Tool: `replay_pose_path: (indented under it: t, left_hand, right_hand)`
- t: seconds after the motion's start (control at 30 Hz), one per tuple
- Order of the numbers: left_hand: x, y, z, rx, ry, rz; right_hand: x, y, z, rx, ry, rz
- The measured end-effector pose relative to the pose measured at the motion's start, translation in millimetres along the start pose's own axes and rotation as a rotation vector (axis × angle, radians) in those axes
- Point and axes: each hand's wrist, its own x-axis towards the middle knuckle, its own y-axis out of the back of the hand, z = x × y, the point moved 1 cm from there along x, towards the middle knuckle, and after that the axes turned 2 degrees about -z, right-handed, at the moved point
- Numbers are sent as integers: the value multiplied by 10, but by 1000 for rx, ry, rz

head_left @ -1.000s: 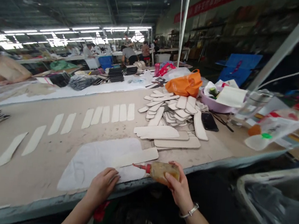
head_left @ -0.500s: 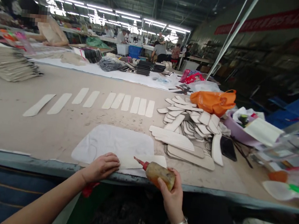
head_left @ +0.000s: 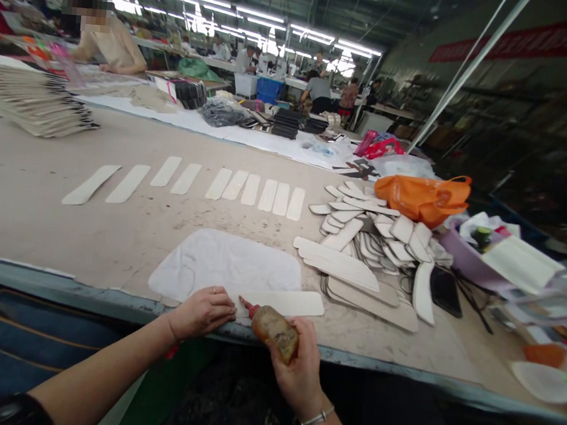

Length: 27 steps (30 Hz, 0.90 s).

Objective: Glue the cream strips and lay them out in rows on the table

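Observation:
My right hand (head_left: 300, 366) is wrapped round a squeeze bottle (head_left: 276, 331), brownish yellow with a narrow red nozzle. The bottle tilts left, and its nozzle tip is over the left part of a long white strip (head_left: 300, 303), close to my left fingers. At the strip's left end, by the table's front edge, my left hand (head_left: 205, 311) presses down with its fingers bent and close together. Its thumb is hidden. Under and behind the strip lies a larger white sheet (head_left: 229, 261) with rounded corners. Whether the nozzle touches the strip I cannot tell.
Several short white pieces (head_left: 250, 190) lie in a row further back. To the right are a heap of pale padded pieces (head_left: 371, 227), a phone (head_left: 445, 291), an orange bag (head_left: 424, 197) and a purple basin (head_left: 473, 255). A tall stack (head_left: 35, 98) stands left. A person (head_left: 112, 45) sits across the table.
My right hand has brought the bottle left along the strip, its nozzle now nearer my left fingers. The left hand stays on the strip's end. The view has shifted slightly.

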Motion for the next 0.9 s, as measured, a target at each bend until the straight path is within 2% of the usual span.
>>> replay_pose_path:
  t: [0.17, 0.63, 0.77, 0.9]
  left_hand:
    - [2, 4, 1, -37, 14, 19]
    - [44, 17, 0, -39, -8, 3]
    - [27, 1, -10, -32, 0, -13]
    - [-2, 19, 37, -24, 35, 19]
  right_hand:
    - [-26, 99, 48, -63, -31, 31]
    - [-187, 845, 431, -387, -230, 335]
    - [-200, 939, 487, -432, -267, 384]
    - [-212, 924, 461, -439, -199, 383]
